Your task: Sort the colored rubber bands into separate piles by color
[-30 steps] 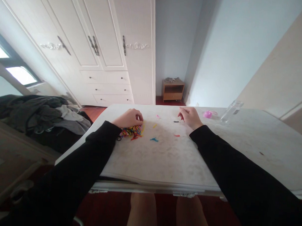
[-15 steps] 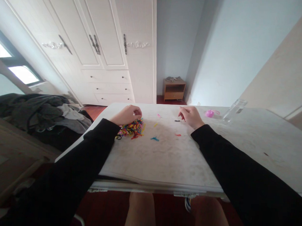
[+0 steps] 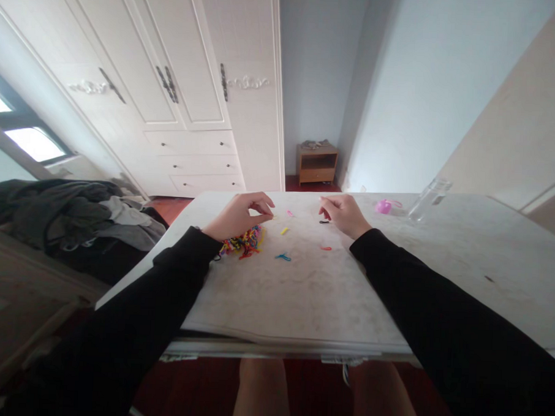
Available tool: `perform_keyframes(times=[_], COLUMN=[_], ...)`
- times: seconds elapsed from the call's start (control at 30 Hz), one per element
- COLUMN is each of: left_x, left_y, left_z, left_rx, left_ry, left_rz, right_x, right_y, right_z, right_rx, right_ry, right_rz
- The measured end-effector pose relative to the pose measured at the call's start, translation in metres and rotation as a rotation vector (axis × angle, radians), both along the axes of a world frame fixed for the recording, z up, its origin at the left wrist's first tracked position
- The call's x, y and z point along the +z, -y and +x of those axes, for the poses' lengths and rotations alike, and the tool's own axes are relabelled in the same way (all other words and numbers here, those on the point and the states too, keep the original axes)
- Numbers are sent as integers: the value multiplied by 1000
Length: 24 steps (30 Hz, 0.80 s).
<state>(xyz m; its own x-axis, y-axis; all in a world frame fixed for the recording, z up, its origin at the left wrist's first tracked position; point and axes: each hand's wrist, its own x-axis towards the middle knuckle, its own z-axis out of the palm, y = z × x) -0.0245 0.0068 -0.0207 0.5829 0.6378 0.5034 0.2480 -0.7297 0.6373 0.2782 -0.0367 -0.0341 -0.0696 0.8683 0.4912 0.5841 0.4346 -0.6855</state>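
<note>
My left hand (image 3: 239, 214) hovers just above a heap of small coloured rubber bands (image 3: 245, 241) on the white table (image 3: 301, 295). Its thumb and forefinger pinch together, seemingly on a tiny yellowish band. My right hand (image 3: 345, 214) rests on the table with its fingers curled, the fingertips beside a black band (image 3: 323, 221). Between the hands lie loose bands: a pink one (image 3: 289, 213), a yellow one (image 3: 284, 231), a blue one (image 3: 283, 257) and a red one (image 3: 326, 248).
A pink object (image 3: 383, 206) and a clear bottle (image 3: 425, 199) sit near the table's far edge on the right. A pile of clothes (image 3: 75, 214) lies to the left. A white wardrobe (image 3: 194, 106) and a small wooden nightstand (image 3: 317, 164) stand behind.
My left hand has lifted off the heap of bands and moved right, its fingertips now pinched. My right hand has shifted slightly left.
</note>
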Motion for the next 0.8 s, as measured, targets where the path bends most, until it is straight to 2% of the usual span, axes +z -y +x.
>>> perform_keyframes(times=[0.17,0.4,0.6,0.8], left_x=[-4,-4,5,8], left_y=[11,21,10,-7], left_z=[13,26,8,-13], left_rx=[-12,58,162,229], left_ry=[-70,-232,-234,-411], left_rz=[15,-5,103,36], right_x=[-2,-1,0,-2], right_y=[0,1,2,2], right_z=[-5,-5,-5,-3], right_rx=[31,56,66,63], right_ry=[5,36,56,50], right_rz=[-26,-61,-61,-68])
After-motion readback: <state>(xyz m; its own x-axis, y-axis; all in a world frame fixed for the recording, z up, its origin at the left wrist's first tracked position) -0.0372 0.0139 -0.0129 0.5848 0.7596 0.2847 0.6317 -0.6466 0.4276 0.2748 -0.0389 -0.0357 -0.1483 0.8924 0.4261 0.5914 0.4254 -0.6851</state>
